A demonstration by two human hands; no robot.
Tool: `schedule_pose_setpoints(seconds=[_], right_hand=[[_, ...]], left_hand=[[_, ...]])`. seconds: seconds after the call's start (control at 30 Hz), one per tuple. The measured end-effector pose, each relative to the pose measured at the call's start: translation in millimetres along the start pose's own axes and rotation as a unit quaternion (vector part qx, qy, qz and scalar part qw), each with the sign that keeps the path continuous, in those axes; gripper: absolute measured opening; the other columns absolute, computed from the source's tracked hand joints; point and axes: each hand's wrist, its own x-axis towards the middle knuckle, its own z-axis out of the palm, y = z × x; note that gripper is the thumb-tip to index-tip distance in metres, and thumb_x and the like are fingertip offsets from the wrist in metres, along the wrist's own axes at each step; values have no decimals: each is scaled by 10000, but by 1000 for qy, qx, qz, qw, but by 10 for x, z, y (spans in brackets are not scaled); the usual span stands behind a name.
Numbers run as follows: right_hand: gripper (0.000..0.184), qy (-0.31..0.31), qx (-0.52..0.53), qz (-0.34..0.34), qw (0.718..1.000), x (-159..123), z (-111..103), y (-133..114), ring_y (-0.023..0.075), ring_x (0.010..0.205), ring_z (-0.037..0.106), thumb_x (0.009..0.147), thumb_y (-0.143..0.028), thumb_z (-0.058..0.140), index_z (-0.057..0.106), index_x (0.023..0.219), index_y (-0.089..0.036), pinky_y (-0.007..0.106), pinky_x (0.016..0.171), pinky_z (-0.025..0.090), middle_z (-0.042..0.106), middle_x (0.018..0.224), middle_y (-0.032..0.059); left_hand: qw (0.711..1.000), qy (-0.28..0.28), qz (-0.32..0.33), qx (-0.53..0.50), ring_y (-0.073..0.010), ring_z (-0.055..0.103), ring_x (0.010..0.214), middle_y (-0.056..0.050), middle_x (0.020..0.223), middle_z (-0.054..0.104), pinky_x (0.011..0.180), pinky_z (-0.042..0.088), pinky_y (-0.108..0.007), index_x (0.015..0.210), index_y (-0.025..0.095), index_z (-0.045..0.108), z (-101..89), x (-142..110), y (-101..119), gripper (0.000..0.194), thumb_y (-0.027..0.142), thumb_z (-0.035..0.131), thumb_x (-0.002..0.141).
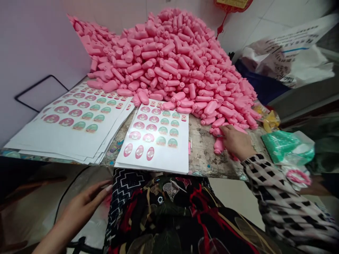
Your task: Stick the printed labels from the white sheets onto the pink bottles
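Observation:
My right hand (pixel 237 141) reaches to the near right edge of a large heap of small pink plastic bottles (pixel 169 63). Its fingers curl down around a few of them, and one pink bottle (pixel 218 145) pokes out below. A thin dark sliver shows by the fingertips, too small to name. Below the table's front edge, my left hand (pixel 87 199) has its fingers stretched out, holding nothing I can see. Just past it is a blurred bit of pink above clear plastic (pixel 91 224). Between the hands lies a stack of sticker sheets (pixel 156 164) with pink and green labels.
More sticker sheets (pixel 60 141) are spread on the left of the worn table (pixel 203 158), beside a pale panel (pixel 39 42). To the right are a green packet (pixel 287 146), a pink ring (pixel 298 177) and a white printed bag (pixel 288 53). My lap is close under the table edge.

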Motion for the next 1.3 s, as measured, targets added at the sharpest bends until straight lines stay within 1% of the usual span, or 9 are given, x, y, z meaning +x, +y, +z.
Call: schedule_pose_setpoints(seconds=[0.13,0.27,0.4,0.53,0.67,0.9,1.03,1.17,1.3], right_hand=[[328,28,19,-15,999,50,27,17,240,843,612,824,-210,450,584,1123,-212,290,502,320,605,1155,100],[380,97,126,-59,986,-103,-97,-386,255,920,605,795,-225,513,561,1172,-230,301,565,400,608,1171,81],[395,123,300,-251,912,-436,-350,-1098,216,1019,582,841,-198,474,518,1232,-230,310,742,468,567,1255,59],[431,26,381,-389,839,-665,-546,-1546,195,994,585,856,-276,505,480,1286,-283,317,803,474,512,1297,52],[366,-35,479,-334,811,-577,-470,-1616,151,906,579,892,-411,472,538,1230,-286,275,777,470,554,1086,44],[219,11,405,-203,892,-238,-113,-1784,148,828,559,915,-316,445,596,1053,-239,271,723,420,557,942,22],[188,29,333,-209,919,-220,-136,-1928,153,836,555,925,-308,419,579,981,-228,261,679,393,555,954,29],[217,37,259,-227,938,-243,-196,-1962,161,828,554,937,-315,390,584,953,-219,260,613,360,552,956,44],[247,42,225,-239,944,-248,-231,-1954,158,810,554,946,-314,367,591,939,-210,264,592,344,552,942,48]], left_hand=[[989,-97,-11,-108,-211,645,799,-71,931,711,720,509,-295,1044,212,665,193,-133,415,462,479,700,669],[936,-192,-3,-295,-138,616,659,-88,882,697,643,487,-261,1125,179,597,402,-169,709,407,408,617,790],[849,-306,-42,-429,-196,660,833,-144,1010,674,765,504,-329,1227,168,507,681,-103,973,471,459,503,858],[793,-371,-84,-477,-218,663,854,-133,1024,660,764,525,-364,1149,156,547,844,-58,1000,462,507,473,858],[826,-292,-92,-473,-125,646,690,-52,929,661,636,532,-254,1119,196,563,808,-80,844,327,308,613,816],[903,-148,12,-402,-101,598,656,27,743,607,643,485,-217,1090,195,521,659,-125,876,488,175,735,652],[977,50,152,-144,-144,595,736,31,802,613,702,465,-275,914,209,535,703,-65,871,294,297,702,689],[944,106,272,154,-225,588,1019,-52,1145,630,857,435,-354,1056,223,559,791,-15,828,245,348,498,854],[927,89,266,249,-243,562,1123,-44,1401,467,895,439,-362,1151,237,545,859,-7,833,304,338,458,877]])
